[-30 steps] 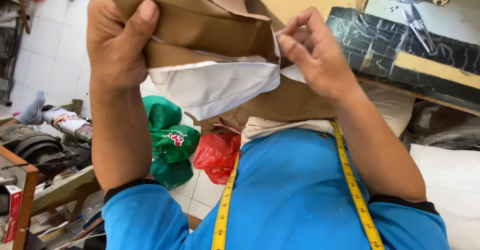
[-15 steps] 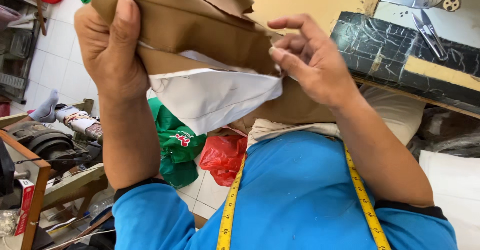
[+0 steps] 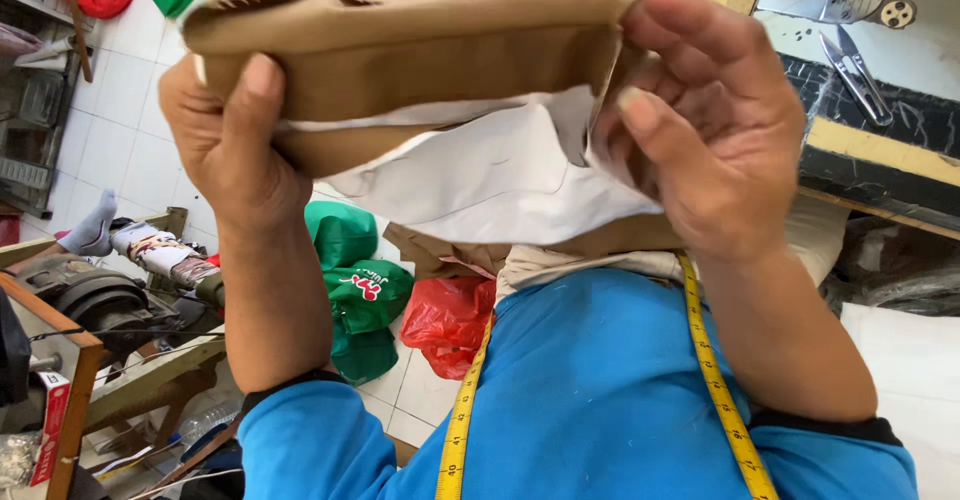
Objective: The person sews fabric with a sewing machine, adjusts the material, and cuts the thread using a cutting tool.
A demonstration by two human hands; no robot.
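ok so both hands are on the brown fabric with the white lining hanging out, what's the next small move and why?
Probably tuck the white lining back inside with the right hand. The left hand already clamps the brown fabric at one end, thumb across the fold, while the right hand's fingertips pinch the other end just where the lining spills out below the folded edge.

The person wears a bright blue shirt [image 3: 590, 390] with long sleeves pushed up the forearms, dark cuffs [image 3: 820, 425] showing at their edges. A yellow tape measure [image 3: 715, 380] hangs around the neck.
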